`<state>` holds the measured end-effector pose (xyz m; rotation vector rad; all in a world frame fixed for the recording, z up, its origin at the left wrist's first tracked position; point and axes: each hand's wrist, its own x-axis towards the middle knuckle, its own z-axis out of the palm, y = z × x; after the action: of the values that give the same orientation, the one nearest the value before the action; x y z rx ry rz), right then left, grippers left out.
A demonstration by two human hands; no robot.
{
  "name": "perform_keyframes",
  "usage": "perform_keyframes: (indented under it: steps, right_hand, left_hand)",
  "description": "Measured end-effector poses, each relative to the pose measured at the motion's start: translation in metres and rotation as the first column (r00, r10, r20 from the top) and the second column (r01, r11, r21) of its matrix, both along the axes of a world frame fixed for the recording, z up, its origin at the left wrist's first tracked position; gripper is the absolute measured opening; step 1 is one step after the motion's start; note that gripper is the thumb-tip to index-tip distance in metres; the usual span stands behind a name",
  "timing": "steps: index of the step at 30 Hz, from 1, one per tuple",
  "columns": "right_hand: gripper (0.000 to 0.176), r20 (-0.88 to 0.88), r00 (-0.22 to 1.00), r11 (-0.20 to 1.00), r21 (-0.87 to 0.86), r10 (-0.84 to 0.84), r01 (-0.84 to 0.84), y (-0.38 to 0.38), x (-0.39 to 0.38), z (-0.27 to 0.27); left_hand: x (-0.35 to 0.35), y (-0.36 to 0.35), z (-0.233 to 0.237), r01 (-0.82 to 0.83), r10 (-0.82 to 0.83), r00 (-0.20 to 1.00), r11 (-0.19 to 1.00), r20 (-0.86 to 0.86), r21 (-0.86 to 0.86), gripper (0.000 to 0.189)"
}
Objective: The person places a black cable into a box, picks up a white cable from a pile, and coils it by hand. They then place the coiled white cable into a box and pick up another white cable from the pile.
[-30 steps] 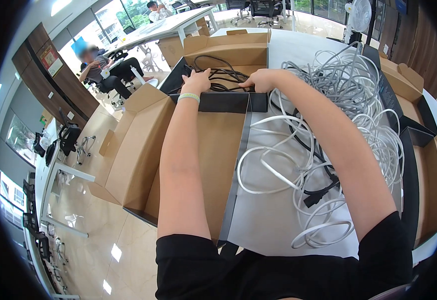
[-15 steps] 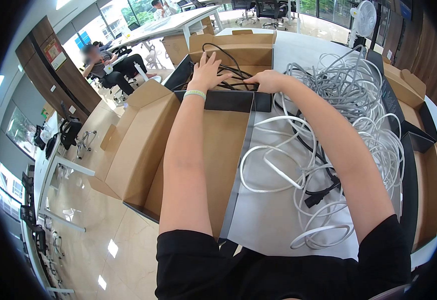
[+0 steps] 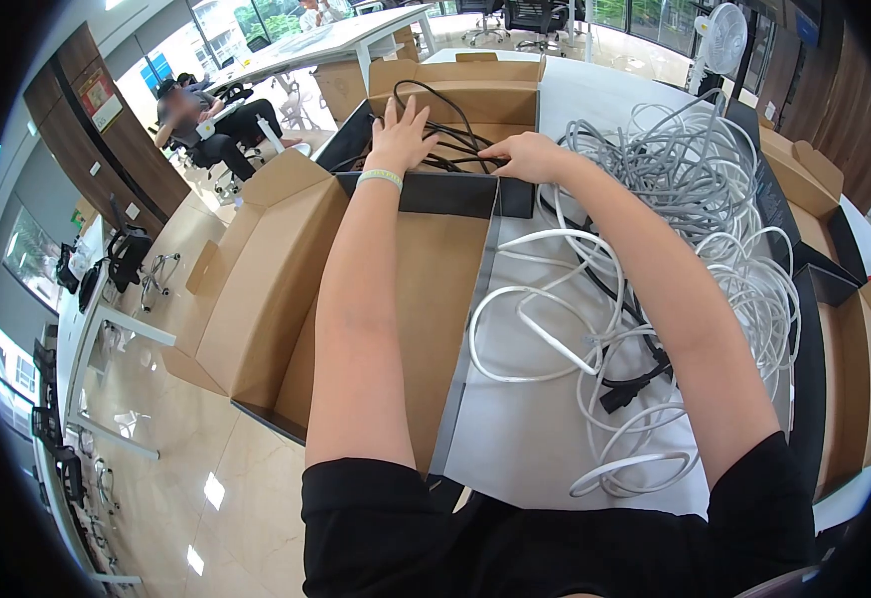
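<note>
My left hand (image 3: pixel 401 140) reaches into the far cardboard box (image 3: pixel 500 85), fingers spread and pointing away over a tangle of black cables (image 3: pixel 455 135). One black loop arches up beside its fingertips. My right hand (image 3: pixel 530 157) is at the right side of the same box. Its thumb and index finger close on a black cable near the box's front right corner; the other fingers are curled and partly hidden. Nearer to me, beneath my left forearm, lies an open box (image 3: pixel 440 289) with a bare brown inside.
Coiled grey cables (image 3: pixel 645 149) and white cables (image 3: pixel 754 289) cover the right of the white table (image 3: pixel 515 439). A black plug (image 3: pixel 620 397) lies among them. More open boxes (image 3: pixel 844 379) line the right edge. Seated people and a white fan (image 3: pixel 723 40) are beyond.
The whole view has shifted slightly. Both hands remain at the far box, with the left fingers still spread over the black cables and the right hand still at the corner.
</note>
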<state>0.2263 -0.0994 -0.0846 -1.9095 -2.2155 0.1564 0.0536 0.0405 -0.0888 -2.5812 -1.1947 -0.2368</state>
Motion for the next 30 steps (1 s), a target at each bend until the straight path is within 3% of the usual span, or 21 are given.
perform_keyframes:
  steps: [2, 4, 6, 8, 12, 13, 16, 19, 21, 24, 30]
  right_hand:
    - [0.046, -0.01, 1.0, 1.0, 0.017, 0.008, -0.008, -0.001, 0.0, -0.002]
    - [0.046, -0.02, 1.0, 0.999, 0.036, 0.021, -0.02, -0.001, 0.001, -0.003]
    - [0.045, -0.021, 0.999, 0.998, 0.057, 0.035, -0.034, 0.0, 0.001, -0.004]
    - [0.044, -0.014, 1.0, 0.998, 0.053, 0.024, -0.023, 0.0, 0.001, -0.006]
    - [0.034, -0.015, 0.997, 0.994, 0.076, -0.074, 0.075, -0.007, -0.005, -0.004]
    - [0.034, -0.016, 0.997, 0.994, 0.08, -0.075, 0.076, -0.008, -0.006, -0.001]
    - [0.028, 0.132, 0.978, 0.979, 0.145, -0.165, 0.145, -0.016, -0.011, 0.005]
    - [0.024, 0.271, 0.955, 0.959, 0.281, -0.124, 0.044, -0.024, -0.011, 0.008]
    - [0.022, 0.403, 0.915, 0.923, 0.362, -0.031, -0.128, -0.04, -0.013, 0.021]
    - [0.023, 0.435, 0.899, 0.888, 0.433, -0.058, -0.152, -0.065, -0.013, 0.044]
    - [0.033, 0.595, 0.795, 0.942, 0.32, -0.118, -0.1, -0.167, -0.021, 0.101]
  left_hand:
    - [0.001, 0.0, 0.0, -0.059, 0.057, 0.998, 0.996, -0.023, -0.074, 0.061]
    - [0.002, 0.001, 0.001, -0.256, 0.225, 0.964, 0.929, -0.142, -0.266, 0.057]
    - [0.0, 0.002, -0.002, -0.214, 0.203, 0.977, 0.942, -0.069, -0.259, 0.058]
    - [0.0, 0.003, -0.004, -0.105, 0.108, 0.993, 0.992, 0.043, -0.066, 0.06]
    - [-0.001, -0.002, -0.001, -0.039, 0.041, 0.997, 0.999, 0.071, -0.03, 0.058]
    - [-0.001, -0.004, 0.002, -0.106, 0.109, 0.994, 0.989, 0.027, -0.105, 0.059]
    - [0.001, -0.005, 0.005, -0.183, 0.177, 0.983, 0.965, -0.051, -0.188, 0.061]
    - [-0.001, 0.0, -0.002, -0.143, 0.148, 0.989, 0.976, 0.017, -0.163, 0.068]
    - [-0.001, 0.0, -0.004, -0.065, 0.079, 0.993, 0.987, 0.086, -0.148, 0.07]
    - [-0.002, -0.001, -0.001, -0.07, 0.083, 0.994, 0.983, 0.07, -0.167, 0.073]
    - [0.0, -0.002, -0.002, -0.1, 0.129, 0.986, 0.964, 0.104, -0.246, 0.07]
